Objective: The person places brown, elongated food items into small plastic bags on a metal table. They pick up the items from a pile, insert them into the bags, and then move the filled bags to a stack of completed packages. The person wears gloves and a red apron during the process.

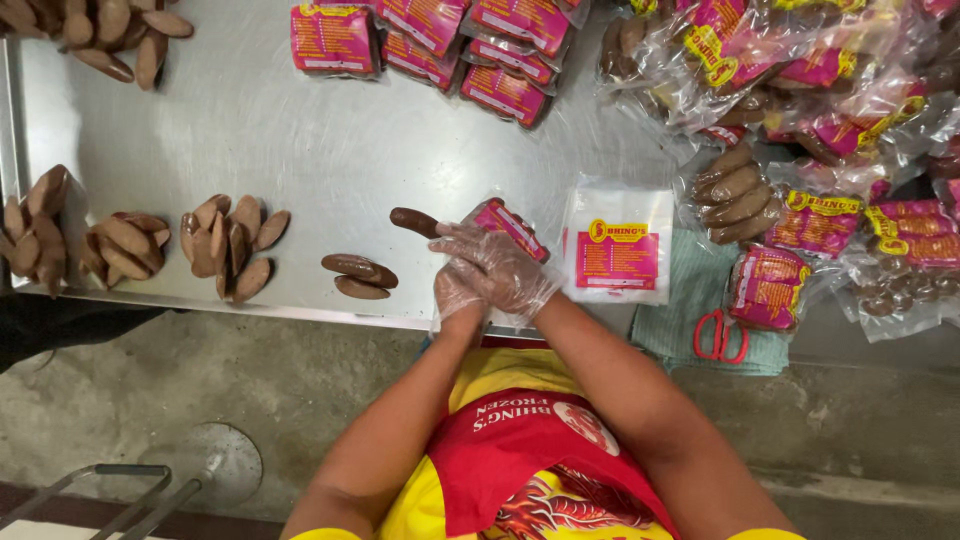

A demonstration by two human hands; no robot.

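Both gloved hands [487,268] grasp one half-filled bag [508,228] — sealed packs [420,40] far, loose sausages [232,245] left on the bench [330,140].

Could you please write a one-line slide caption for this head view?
Clear-gloved hands slip a brown oval sausage into a pink-labelled plastic packet on a steel table.

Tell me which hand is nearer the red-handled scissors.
Right. The right hand works at a clear bag beside the scissors on the green cloth; the left hand sits behind it, farther away.
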